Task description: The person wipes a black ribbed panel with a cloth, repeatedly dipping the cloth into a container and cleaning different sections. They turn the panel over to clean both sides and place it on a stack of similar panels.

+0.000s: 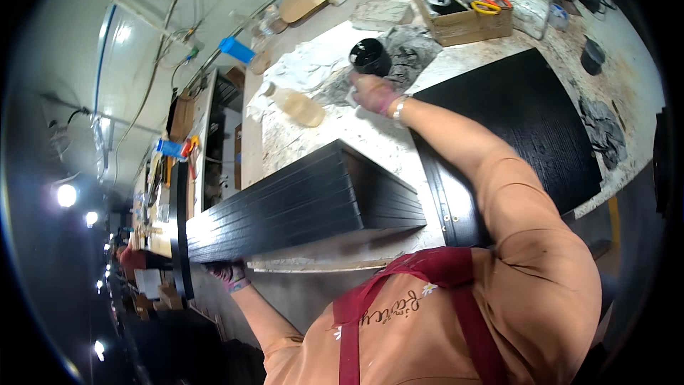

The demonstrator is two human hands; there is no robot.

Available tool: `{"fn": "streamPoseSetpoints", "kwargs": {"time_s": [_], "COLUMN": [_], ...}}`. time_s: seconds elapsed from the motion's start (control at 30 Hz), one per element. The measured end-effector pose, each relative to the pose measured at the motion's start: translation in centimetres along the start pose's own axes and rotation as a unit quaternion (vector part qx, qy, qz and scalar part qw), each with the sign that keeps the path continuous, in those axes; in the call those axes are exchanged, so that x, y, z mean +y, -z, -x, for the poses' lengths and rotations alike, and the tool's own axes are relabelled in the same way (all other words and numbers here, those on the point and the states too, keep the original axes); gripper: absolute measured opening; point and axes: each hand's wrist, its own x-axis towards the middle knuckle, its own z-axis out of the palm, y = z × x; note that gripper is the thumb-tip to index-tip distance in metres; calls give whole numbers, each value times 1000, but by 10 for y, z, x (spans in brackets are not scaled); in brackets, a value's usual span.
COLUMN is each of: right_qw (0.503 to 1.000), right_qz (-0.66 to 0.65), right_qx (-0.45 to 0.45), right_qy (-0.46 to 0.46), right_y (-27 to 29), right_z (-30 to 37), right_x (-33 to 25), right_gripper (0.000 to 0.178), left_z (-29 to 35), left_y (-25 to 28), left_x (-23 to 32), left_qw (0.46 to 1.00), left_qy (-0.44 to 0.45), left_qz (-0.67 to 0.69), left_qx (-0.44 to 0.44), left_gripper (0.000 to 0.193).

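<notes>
Left hand [229, 271]: I see it gripping the near end of the black slats [299, 207] stacked on the desk [370, 139].
Right hand [372, 93]: closed around a rag, beside the black cup [370, 56].

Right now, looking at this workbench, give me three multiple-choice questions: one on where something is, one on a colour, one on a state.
1. Where is the right hand?
A. At the black round container
B. On the cardboard box
C. On the large black panel

2. What colour is the stack of long boards?
A. White
B. Black
C. Blue

3. How does the clear plastic bottle sit?
A. Upright
B. Hanging from the wall
C. Lying on its side

Answers:
1 A: the hand reaches right up to the container, beside the grey rags.
2 B: every board face shows black; the left hand grips their far end.
3 C: its long side rests on the worktop.
</notes>
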Motion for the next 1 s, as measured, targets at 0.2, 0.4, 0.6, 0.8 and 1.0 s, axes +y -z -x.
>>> {"fn": "streamPoseSetpoints", "kwargs": {"time_s": [0.2, 0.4, 0.6, 0.8, 1.0], "right_qw": [999, 990, 807, 830, 932], "right_qz": [2, 78, 231, 254, -73], "right_qx": [-36, 74, 322, 259, 355], "right_qy": [5, -89, -437, -424, -15], "right_y": [-13, 175, 278, 294, 345], "right_z": [19, 166, 351, 373, 365], "right_x": [17, 59, 212, 242, 204], "right_gripper": [58, 45, 66, 52, 40], "left_z": [-10, -34, -52, -38, -33], "left_y": [-19, -5, 85, 65, 70], "left_x": [-41, -68, -13, -2, -1], "left_qw": [942, 856, 667, 965, 993], "left_qy": [-95, -197, -310, -58, 62], "left_qz": [-320, -478, -676, -229, -8], "left_qx": [26, -12, -38, -115, -103], "left_gripper": [62, 61, 61, 71, 66]}}
